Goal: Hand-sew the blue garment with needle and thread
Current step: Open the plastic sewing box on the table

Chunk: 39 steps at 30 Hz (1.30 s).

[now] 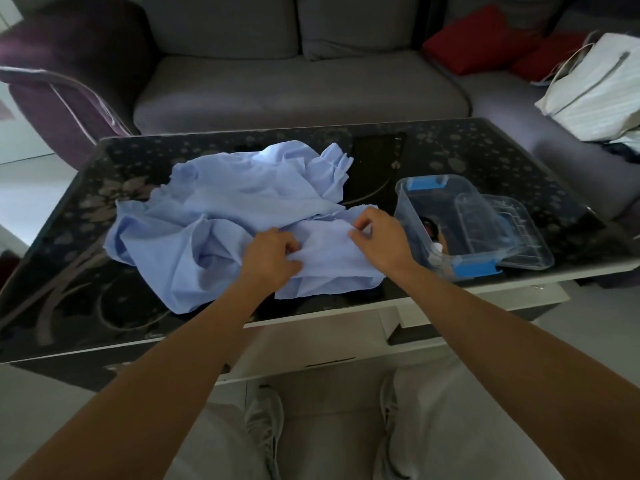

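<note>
A crumpled light-blue garment [214,216] lies spread over the middle of the dark glass table [69,271]. My left hand [272,256] grips a fold of it near the front edge, fingers curled into the cloth. My right hand [377,237] pinches the garment's right edge between thumb and fingertips, just left of a clear plastic box [450,216]. No needle or thread shows clearly in either hand.
The clear box has blue clips and holds small sewing items; its lid [519,233] leans at its right side. A grey sofa [294,84] with red cushions [478,36] stands behind the table, a white bag [595,88] at the right. My knees sit below the table edge.
</note>
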{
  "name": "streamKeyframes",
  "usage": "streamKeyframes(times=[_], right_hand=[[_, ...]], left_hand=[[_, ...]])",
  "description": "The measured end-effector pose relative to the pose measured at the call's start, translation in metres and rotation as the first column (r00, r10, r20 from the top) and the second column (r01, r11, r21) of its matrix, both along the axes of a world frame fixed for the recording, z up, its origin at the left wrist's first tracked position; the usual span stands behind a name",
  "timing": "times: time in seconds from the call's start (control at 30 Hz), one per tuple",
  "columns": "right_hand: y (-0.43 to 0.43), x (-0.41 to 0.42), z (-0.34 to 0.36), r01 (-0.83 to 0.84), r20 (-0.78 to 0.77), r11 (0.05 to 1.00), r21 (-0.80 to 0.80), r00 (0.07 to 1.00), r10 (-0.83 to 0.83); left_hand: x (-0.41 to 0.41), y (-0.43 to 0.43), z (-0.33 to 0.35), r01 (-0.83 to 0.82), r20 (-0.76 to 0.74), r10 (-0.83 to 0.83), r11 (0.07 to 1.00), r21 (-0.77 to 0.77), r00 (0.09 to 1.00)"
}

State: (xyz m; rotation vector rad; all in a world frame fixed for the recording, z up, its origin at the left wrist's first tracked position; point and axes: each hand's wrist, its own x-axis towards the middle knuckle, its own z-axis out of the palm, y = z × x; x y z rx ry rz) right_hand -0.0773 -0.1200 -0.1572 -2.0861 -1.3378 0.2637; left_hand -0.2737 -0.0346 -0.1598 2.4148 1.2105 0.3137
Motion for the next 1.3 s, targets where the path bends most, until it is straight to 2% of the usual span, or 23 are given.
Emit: streamKeyframes(times=[0.07,0.1,0.13,0.2,0.27,0.33,0.43,0.53,0.57,0.6,0.63,0.7,0.77,0.87,1.03,1.3], right_hand=[[-0.004,0.004,-0.003,-0.087,0.030,0.969,-0.231,0.995,0.096],[-0.007,0.006,-0.006,-0.121,0.032,0.934,-0.337,0.990,0.140],[-0.009,0.008,-0.008,-0.130,0.031,0.918,-0.375,0.988,0.152],[-0.010,0.011,-0.007,-0.116,0.021,0.946,-0.303,0.992,0.128],[-0.007,0.009,-0.001,-0.133,-0.002,0.956,-0.261,0.991,0.137],[-0.003,0.007,0.007,-0.174,-0.009,0.959,-0.224,0.984,0.177],[-0.002,0.008,0.032,-0.166,0.071,0.985,-0.039,0.983,0.169],[-0.014,0.031,0.060,0.032,0.104,0.998,0.056,0.994,-0.038],[-0.020,0.045,0.066,0.123,0.103,0.992,0.005,0.987,-0.123],[-0.029,0.061,0.071,0.197,0.127,0.975,-0.107,0.975,-0.183],[-0.038,0.075,0.073,0.221,0.185,0.935,-0.277,0.967,-0.174],[-0.050,0.091,0.073,0.146,0.225,0.784,-0.604,0.974,-0.008],[-0.058,0.100,0.072,0.061,0.183,0.673,-0.737,0.977,0.112],[-0.059,0.109,0.072,0.013,0.133,0.671,-0.742,0.983,0.129],[-0.050,0.118,0.053,0.001,0.129,0.585,-0.811,0.976,0.178],[-0.045,0.117,0.041,0.011,0.101,0.631,-0.776,0.989,0.107]], left_hand=[[0.003,-0.004,0.001,0.045,-0.130,-0.053,0.997,-0.070,0.990],[0.004,-0.004,0.001,0.021,-0.149,-0.036,0.994,-0.104,0.988],[0.005,-0.003,0.003,-0.014,-0.135,-0.004,0.991,-0.133,0.991],[0.008,0.000,0.007,-0.094,-0.099,0.081,0.987,-0.132,0.992],[0.010,0.003,0.008,-0.101,-0.150,0.092,0.994,-0.050,0.984],[0.016,0.004,0.010,-0.079,-0.138,0.086,0.995,0.055,0.987],[0.040,0.002,0.016,-0.007,-0.010,0.008,0.995,0.101,1.000],[0.079,-0.012,0.033,0.066,0.162,-0.068,0.998,0.016,0.984],[0.092,-0.018,0.039,0.081,0.213,-0.069,0.996,-0.045,0.974],[0.107,-0.025,0.045,0.097,0.255,-0.064,0.988,-0.117,0.965],[0.120,-0.031,0.049,0.117,0.281,-0.061,0.975,-0.188,0.958],[0.142,-0.040,0.054,0.177,0.284,-0.094,0.943,-0.282,0.954],[0.160,-0.045,0.054,0.201,0.268,-0.108,0.915,-0.351,0.957],[0.181,-0.048,0.050,0.182,0.238,-0.087,0.892,-0.413,0.967],[0.190,-0.046,0.046,0.165,0.196,-0.089,0.896,-0.412,0.976],[0.194,-0.042,0.043,0.180,0.204,-0.103,0.897,-0.404,0.974]])
